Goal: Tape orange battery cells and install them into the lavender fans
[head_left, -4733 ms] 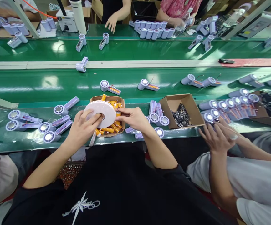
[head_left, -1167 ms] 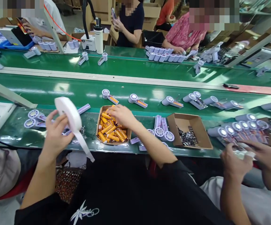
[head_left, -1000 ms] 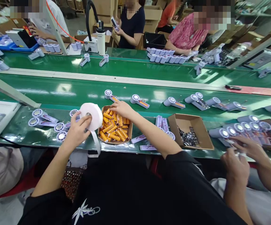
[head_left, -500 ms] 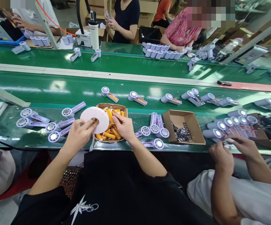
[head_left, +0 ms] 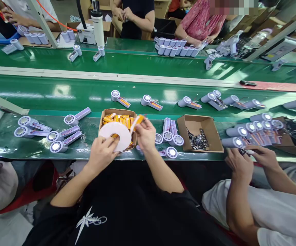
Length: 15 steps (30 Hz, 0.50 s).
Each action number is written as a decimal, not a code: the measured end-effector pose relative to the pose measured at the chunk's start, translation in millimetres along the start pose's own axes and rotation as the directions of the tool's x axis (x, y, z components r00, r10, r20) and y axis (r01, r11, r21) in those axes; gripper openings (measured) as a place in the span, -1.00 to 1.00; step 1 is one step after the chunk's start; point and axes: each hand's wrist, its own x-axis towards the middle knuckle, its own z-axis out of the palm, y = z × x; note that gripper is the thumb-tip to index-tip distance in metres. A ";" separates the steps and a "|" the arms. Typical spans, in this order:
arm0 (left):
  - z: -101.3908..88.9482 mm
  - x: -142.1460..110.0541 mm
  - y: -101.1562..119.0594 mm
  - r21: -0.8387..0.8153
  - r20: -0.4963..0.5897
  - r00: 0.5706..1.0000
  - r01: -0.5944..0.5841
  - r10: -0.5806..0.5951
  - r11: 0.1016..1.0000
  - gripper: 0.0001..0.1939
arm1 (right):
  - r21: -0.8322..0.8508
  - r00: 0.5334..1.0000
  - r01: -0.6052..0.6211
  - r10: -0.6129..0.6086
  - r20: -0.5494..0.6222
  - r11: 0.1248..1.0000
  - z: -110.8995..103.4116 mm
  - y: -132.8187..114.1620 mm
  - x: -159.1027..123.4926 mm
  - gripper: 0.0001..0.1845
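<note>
My left hand point(head_left: 103, 150) grips a white roll of tape point(head_left: 122, 134), with fingers in its centre hole. The roll is tilted over a cardboard box point(head_left: 101, 126) of orange-wrapped battery cells point(head_left: 119, 118) and hides part of it. Just right of the box, my right hand point(head_left: 146, 134) pinches one orange battery point(head_left: 139, 119). A white strip of tape point(head_left: 134, 125) runs along the battery's left side, close to the roll's edge. Lilac fan housings with open handles point(head_left: 167, 136) lie right of my right hand, and more such housings point(head_left: 57, 146) lie to the left.
A second cardboard box point(head_left: 216, 136) holds small circuit boards point(head_left: 199, 140). Several housings with orange batteries in their handles point(head_left: 146, 100) sit on the green conveyor point(head_left: 86, 90). At right, a co-worker's hands point(head_left: 242, 159) handle a small part beside grouped housings. Other people sit across the line.
My right hand has lifted a battery out of the box and moved right. My left hand has brought the tape roll rightward and lower, over the box's front.
</note>
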 end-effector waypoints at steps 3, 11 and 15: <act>1.6 15.3 -4.4 -0.041 -0.005 1.000 -0.030 0.030 0.999 -0.32 | -0.104 0.970 0.215 -0.225 -0.090 0.971 -29.3 -22.3 38.5 -0.32; -30.0 62.0 -164.3 0.072 0.027 0.946 0.321 -0.324 0.944 -0.55 | -0.121 0.931 0.349 -0.358 -0.064 0.929 -80.4 -43.3 21.5 -0.28; -16.7 62.4 -222.1 0.245 0.206 0.882 0.373 -0.424 0.895 -0.63 | -0.144 0.968 0.216 -0.231 -0.101 0.966 -112.3 -31.0 -15.6 -0.37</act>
